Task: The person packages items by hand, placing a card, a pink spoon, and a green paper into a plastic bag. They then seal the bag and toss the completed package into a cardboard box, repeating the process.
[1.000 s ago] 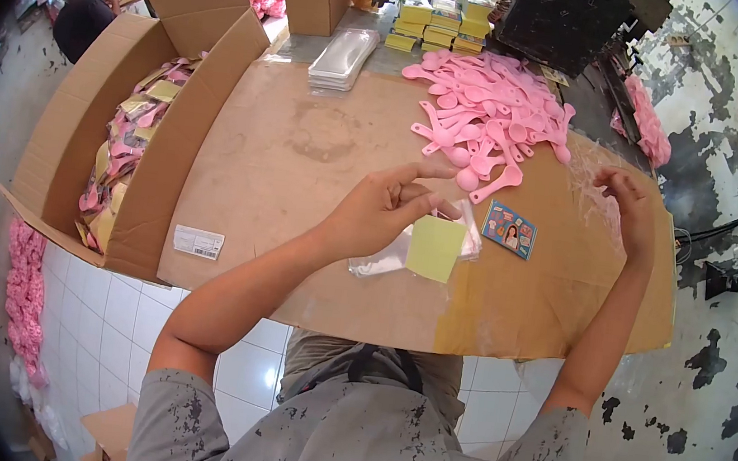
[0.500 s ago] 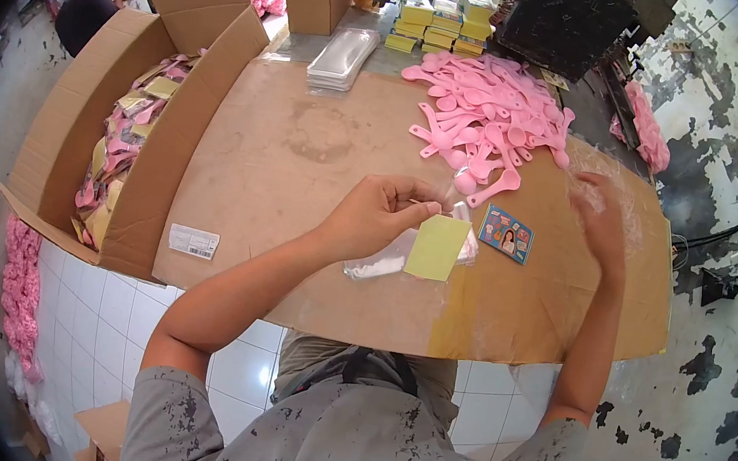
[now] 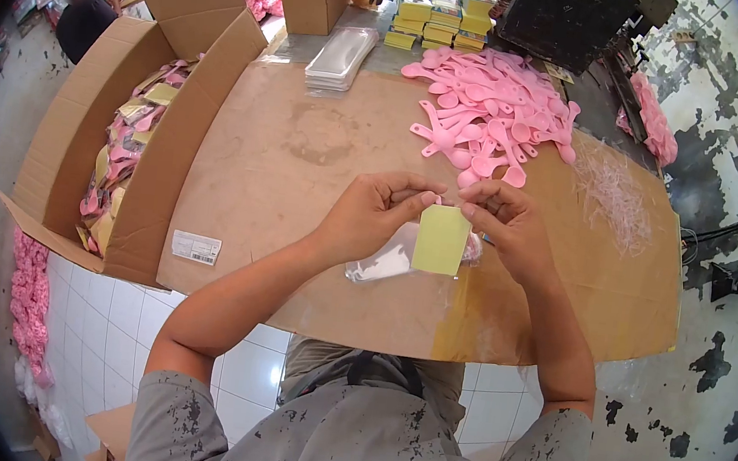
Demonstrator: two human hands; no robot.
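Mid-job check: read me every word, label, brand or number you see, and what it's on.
No text is readable.
White label on the cardboard sheet: small dark print and what looks like a barcode, too small to read.
Stacked cards at the back: any print is too small to read.
Yellow-green card: no writing visible on the side facing the camera.

Bright light — floor tiles (image 3: 266, 374) glare, curved edges are black.

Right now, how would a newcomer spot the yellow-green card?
Find the cardboard sheet. Over its near half, between left hand and right hand, is the yellow-green card: plain, opaque, unlike the clear plastic behind and pink spoons beyond.
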